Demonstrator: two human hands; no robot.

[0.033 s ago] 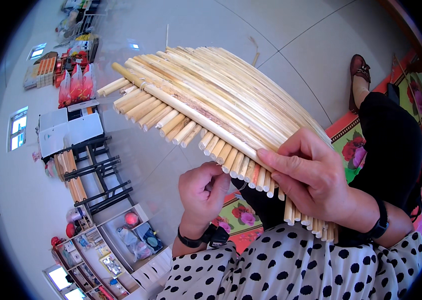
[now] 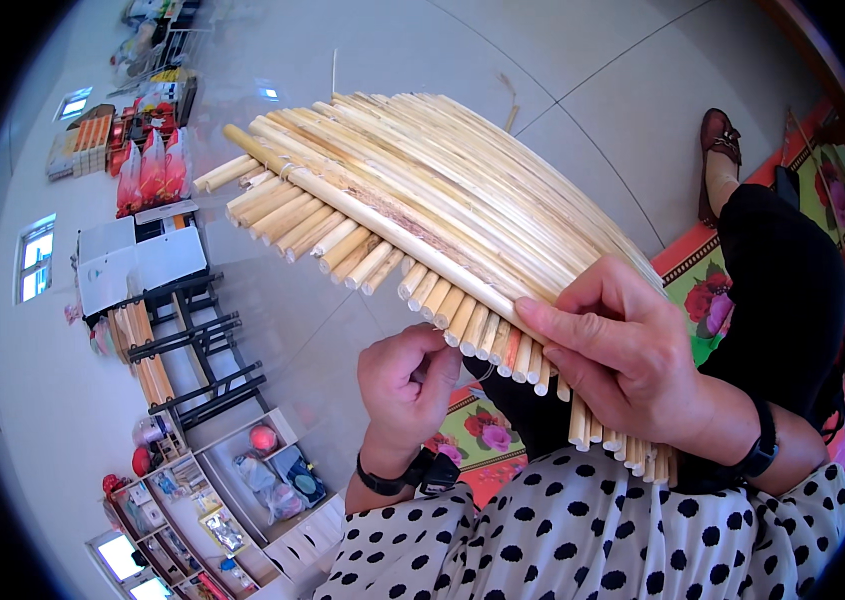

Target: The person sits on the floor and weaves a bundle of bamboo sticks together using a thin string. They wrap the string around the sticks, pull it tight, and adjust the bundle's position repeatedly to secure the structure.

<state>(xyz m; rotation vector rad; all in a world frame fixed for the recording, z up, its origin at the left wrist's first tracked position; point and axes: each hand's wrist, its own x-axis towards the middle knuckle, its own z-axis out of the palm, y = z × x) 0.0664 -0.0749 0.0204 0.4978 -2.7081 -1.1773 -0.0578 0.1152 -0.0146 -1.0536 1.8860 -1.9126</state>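
Observation:
A mat of pale, peeled plant stalks (image 2: pixel 463 180) lies across my view, its cut ends facing me in an uneven row. One thicker stalk (image 2: pixel 393 230) runs crosswise over the others, and thin thread (image 2: pixel 288 171) wraps it near its far left end. With thumb on top, my right hand (image 2: pixel 633 350) grips the near right end of this cross stalk together with the mat. Just below the cut ends, my left hand (image 2: pixel 408 380) is closed, fingers curled in. A faint thread shows beside it, but what the fingers hold is hidden.
Flower-patterned cloth (image 2: pixel 488 430) lies below and to the right. My leg in black trousers (image 2: pixel 778 270) and a brown shoe (image 2: pixel 721 150) are at right. Folded black-legged tables (image 2: pixel 198 350), open shelves (image 2: pixel 183 520) and red bags (image 2: pixel 153 170) line the left. Tiled floor (image 2: pixel 623 90) lies beyond.

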